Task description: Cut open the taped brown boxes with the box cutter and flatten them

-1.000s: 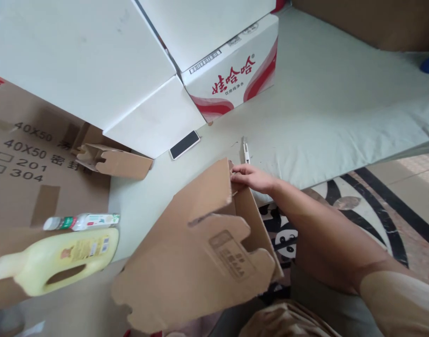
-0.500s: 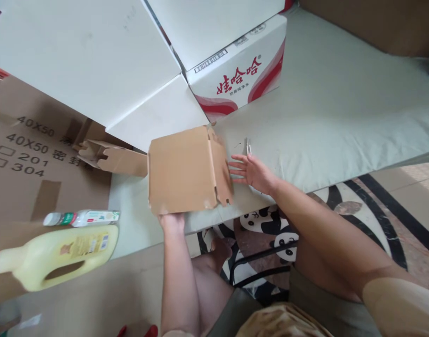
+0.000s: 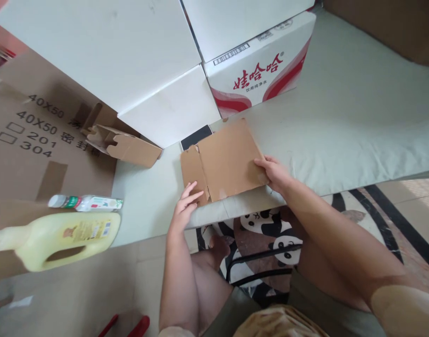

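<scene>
A brown cardboard piece point(image 3: 232, 159) with a creased flap point(image 3: 191, 171) on its left lies over the front of the cloth-covered table. My right hand point(image 3: 276, 173) grips its right edge, thumb on top and the other fingers mostly hidden. Against the left flap rests my left hand point(image 3: 186, 206), fingers stretched and spread. Just behind the cardboard, a dark flat rectangle with a pale rim point(image 3: 196, 137) is partly covered.
A small folded carton point(image 3: 133, 150) sits to the left, near a large brown box point(image 3: 21, 154). White boxes point(image 3: 260, 77) stand behind. At the left are a water bottle point(image 3: 86, 202) and a yellow jug point(image 3: 70, 238). The table's pale green cloth point(image 3: 341, 117) stretches right.
The cardboard has turned so its flap is now on the left. My right hand has closed on its right edge; my left hand has moved from under it to the flap. The view has shifted.
</scene>
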Motion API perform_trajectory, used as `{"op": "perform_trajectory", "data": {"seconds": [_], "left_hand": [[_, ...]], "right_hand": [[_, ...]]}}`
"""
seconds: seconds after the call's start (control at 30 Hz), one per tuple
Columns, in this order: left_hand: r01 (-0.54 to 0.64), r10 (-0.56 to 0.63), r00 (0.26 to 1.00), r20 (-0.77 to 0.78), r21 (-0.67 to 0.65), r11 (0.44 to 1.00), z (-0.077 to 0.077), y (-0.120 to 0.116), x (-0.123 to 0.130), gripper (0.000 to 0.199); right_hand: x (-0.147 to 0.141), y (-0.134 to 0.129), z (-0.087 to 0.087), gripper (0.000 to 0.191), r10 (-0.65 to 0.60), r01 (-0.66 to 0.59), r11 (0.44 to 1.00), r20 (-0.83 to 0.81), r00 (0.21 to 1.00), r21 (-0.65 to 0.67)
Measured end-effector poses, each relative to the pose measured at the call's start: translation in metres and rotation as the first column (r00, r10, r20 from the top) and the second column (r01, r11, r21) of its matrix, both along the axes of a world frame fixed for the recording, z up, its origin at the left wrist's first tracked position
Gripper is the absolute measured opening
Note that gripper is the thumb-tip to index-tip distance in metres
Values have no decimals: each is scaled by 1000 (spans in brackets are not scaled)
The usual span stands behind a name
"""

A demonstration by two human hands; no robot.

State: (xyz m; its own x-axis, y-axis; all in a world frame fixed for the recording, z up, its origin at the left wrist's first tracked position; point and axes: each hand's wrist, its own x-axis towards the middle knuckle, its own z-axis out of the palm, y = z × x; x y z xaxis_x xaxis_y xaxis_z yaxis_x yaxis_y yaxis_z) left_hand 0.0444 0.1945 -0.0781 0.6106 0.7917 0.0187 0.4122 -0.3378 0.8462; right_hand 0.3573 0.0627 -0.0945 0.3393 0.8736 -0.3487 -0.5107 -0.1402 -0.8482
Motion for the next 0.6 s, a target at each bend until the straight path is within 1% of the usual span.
{"op": "perform_trajectory", "data": {"seconds": [0.03,0.07,0.1,0.13,0.17,0.2,0.23,0.27,0.33,0.4,0.43,0.5,0.53,0.6], "left_hand": [[-101,102,992,77,-14,995,1,1,-1,38],[-230,234,959,162,-46,972,1,2,-2,41],[-357,374,899,230,-111,927,3,3,-3,45],[-451,493,830,260,-206,868,4,3,-3,47],[-497,576,777,253,-314,809,6,2,-3,50],[-502,619,752,227,-411,761,8,1,-4,52],[-489,634,746,203,-479,729,11,-1,-4,54],[-472,634,748,195,-517,715,14,-3,-4,55],[-438,614,762,205,-535,722,19,-9,-4,57],[-388,571,796,198,-558,733,24,-15,-1,57],[-364,552,814,182,-582,727,26,-17,2,56],[-327,529,833,161,-627,707,30,-20,11,52],[-312,524,835,166,-642,701,31,-20,17,49],[-268,509,839,194,-667,695,33,-18,29,43]], "right_hand": [[0,-2,3,34,-29,29,1000,-19,999,2],[-1,-3,6,36,-41,41,999,-34,999,12],[-2,-5,9,38,-15,17,999,-36,999,40],[-4,-6,13,40,20,-18,998,-29,999,64],[-5,-8,16,42,47,-45,996,-17,999,73],[-5,-10,18,42,60,-60,996,-2,998,68],[-5,-11,19,40,69,-69,996,12,998,48],[-4,-14,21,39,80,-80,997,23,997,18],[0,-20,24,39,133,-133,991,22,991,-36],[5,-30,28,40,198,-198,980,3,980,-37],[8,-36,32,40,209,-209,978,-2,978,-24],[12,-50,40,42,166,-166,986,7,986,-17],[15,-58,45,43,119,-118,992,21,993,-40],[21,-77,53,43,-30,38,994,79,996,-104]]}}
